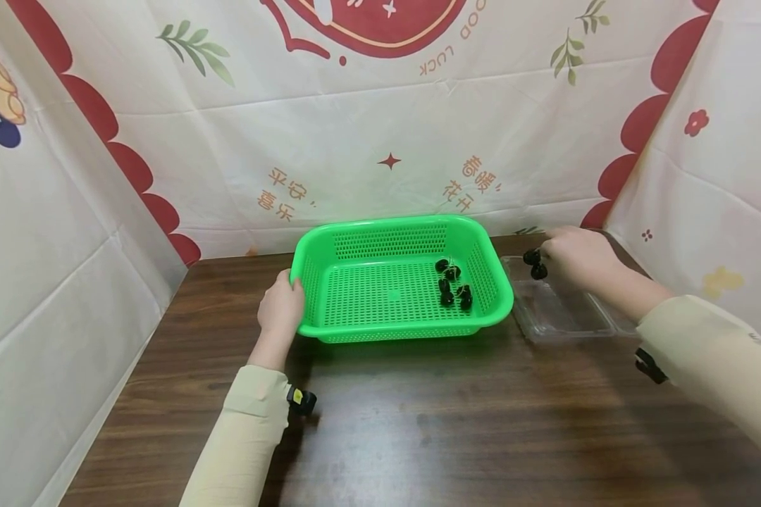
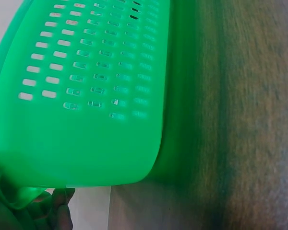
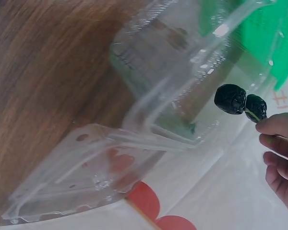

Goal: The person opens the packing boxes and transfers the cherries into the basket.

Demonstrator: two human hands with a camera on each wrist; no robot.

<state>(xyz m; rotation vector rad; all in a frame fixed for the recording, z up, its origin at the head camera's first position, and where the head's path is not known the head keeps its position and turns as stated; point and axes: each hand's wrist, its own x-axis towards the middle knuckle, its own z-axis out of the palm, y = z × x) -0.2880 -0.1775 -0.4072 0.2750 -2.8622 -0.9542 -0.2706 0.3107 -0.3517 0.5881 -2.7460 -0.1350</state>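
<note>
My left hand [image 1: 282, 307] grips the left rim of a green plastic basket [image 1: 390, 331] with slotted walls. In the left wrist view its fingers [image 2: 62, 211] curl around the rim beside the basket's outer wall. Several dark cherries [image 1: 447, 298] with thin stems lie in the basket's right part. My right hand [image 1: 577, 255] pinches the stem of a pair of dark, shiny cherries [image 3: 230, 99], which hang above a clear plastic box [image 1: 567, 332]. The right wrist view shows thumb and forefinger on the stem, with the box behind the cherries.
The box stands on the brown wooden table [image 1: 418, 422], right beside the basket, its clear lid [image 3: 91, 167] folded open to the right. A white printed cloth [image 1: 355, 148] hangs close behind the basket and along both sides.
</note>
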